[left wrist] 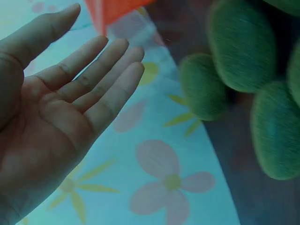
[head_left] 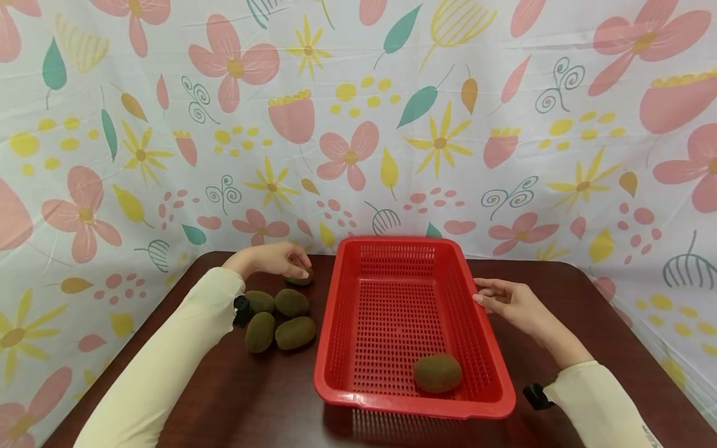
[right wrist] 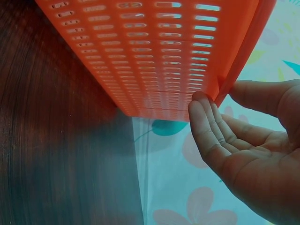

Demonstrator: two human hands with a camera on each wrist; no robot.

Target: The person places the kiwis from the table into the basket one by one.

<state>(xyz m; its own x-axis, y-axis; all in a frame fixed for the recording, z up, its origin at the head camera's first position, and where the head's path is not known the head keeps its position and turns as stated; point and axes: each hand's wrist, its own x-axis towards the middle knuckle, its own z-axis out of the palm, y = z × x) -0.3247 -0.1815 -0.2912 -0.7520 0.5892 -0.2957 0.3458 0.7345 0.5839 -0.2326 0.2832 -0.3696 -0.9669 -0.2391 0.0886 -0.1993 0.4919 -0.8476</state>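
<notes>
My left hand point(head_left: 280, 259) hovers at the back left of the table, over a brown fuzzy kiwi point(head_left: 299, 278). In the left wrist view its fingers are extended and the palm holds nothing. Nearer me is a cluster of several kiwis point(head_left: 291, 303) on the table. My right hand point(head_left: 512, 303) pinches the right rim of a red perforated plastic basket point(head_left: 414, 406), thumb at the rim and fingers under it against the outer wall, as the right wrist view shows. One kiwi point(head_left: 438, 373) lies inside the basket, at its near right corner.
A dark brown wooden table point(head_left: 213, 386) carries everything. Behind it hangs a white cloth point(head_left: 358, 93) printed with flowers and leaves, close to the table's back edge. The basket stands between the two hands, right of the kiwi cluster.
</notes>
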